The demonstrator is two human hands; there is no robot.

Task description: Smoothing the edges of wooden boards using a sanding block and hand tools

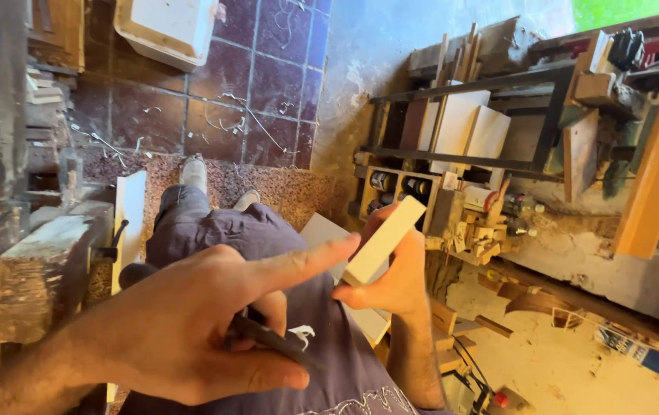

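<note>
A: Quick check, what've we got in the fingers?

B: Left hand (183, 330): the lower fingers are curled tight round a dark tool (268, 338), and the index finger (306, 257) is stretched out straight, its tip almost touching the pale block (385, 240). We can't tell what the tool's tip is like, it's hidden under the palm.

A: And the right hand (395, 280)?

B: It's closed on the block's lower end, thumb on one side, fingers wrapped behind. The block sticks up past the fingertips, tilted, held in the air above our lap (214, 227).

A: Risks?

B: We'd say the grip's the weak spot. Only one end is pinched and nothing's under the block, so a push from the index finger could twist it out. Also, the tool sits just below that finger and close to the right wrist. If it slips, the edge goes toward skin or thigh.

A: What's under the fingers?

B: A white board (322, 230) lies across the knees just behind the block. No bench beneath, only our lap.

A: Room?

B: It's a cluttered workshop. Dark floor tiles (268, 69) lie beyond the shoe (193, 173), w/ sawdust (283, 184) and shavings all about. Past the right fingers there's a metal rack (460, 123) w/ boards and offcuts. A rough wood beam (37, 269) sits beside the left wrist.
</note>
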